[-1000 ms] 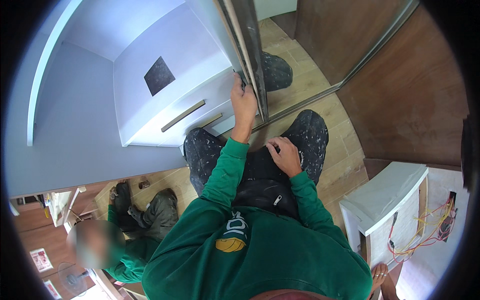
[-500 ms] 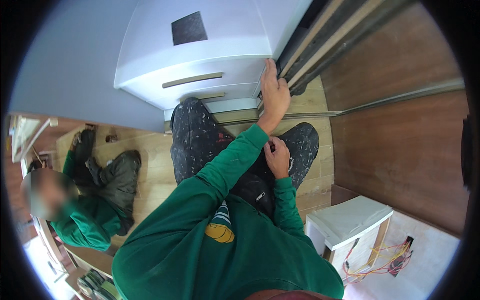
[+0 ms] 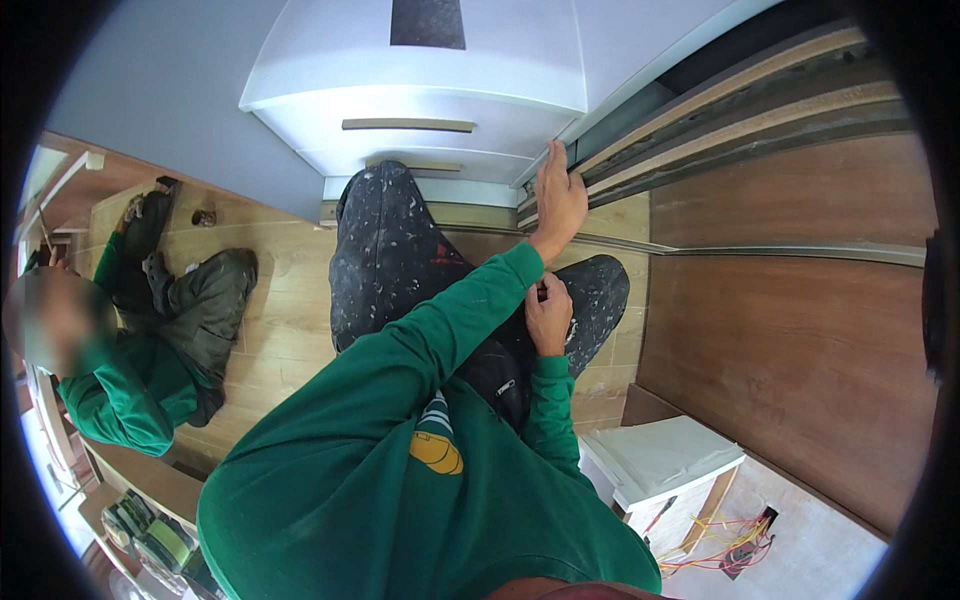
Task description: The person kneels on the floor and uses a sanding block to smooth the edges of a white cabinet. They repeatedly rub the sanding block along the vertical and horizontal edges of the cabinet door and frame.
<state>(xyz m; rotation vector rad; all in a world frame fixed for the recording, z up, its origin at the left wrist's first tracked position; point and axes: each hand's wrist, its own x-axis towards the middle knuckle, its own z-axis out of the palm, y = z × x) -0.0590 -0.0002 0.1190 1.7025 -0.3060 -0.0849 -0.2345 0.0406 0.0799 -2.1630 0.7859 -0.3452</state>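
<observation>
My left hand [image 3: 560, 203] reaches forward with its fingers stretched out. The fingertips are at the narrow gap between the right side of a white drawer cabinet [image 3: 500, 136] and the edges of the sliding door panels [image 3: 740, 120]. Whether they press on the cabinet or the panel edge I cannot tell. Closer to me, my right hand [image 3: 548, 318] rests by my right thigh, below the left wrist. Its fingers are curled together, and anything inside them is hidden. Two bar handles, the upper handle [image 3: 407, 125] among them, run across the drawer fronts.
A brown wooden panel [image 3: 790, 350] stands on the right, with a metal floor track [image 3: 760, 252] along it. At lower right are a white box-shaped unit [image 3: 665, 460] and loose wires [image 3: 735, 545]. Another person [image 3: 150, 350] in green sits on the wood floor [image 3: 295, 300] at left.
My view has tilted and shifted, so the cabinet and panels sit differently in the picture. My left hand is now lower relative to the cabinet's corner. The right hand stays curled by my thigh.
</observation>
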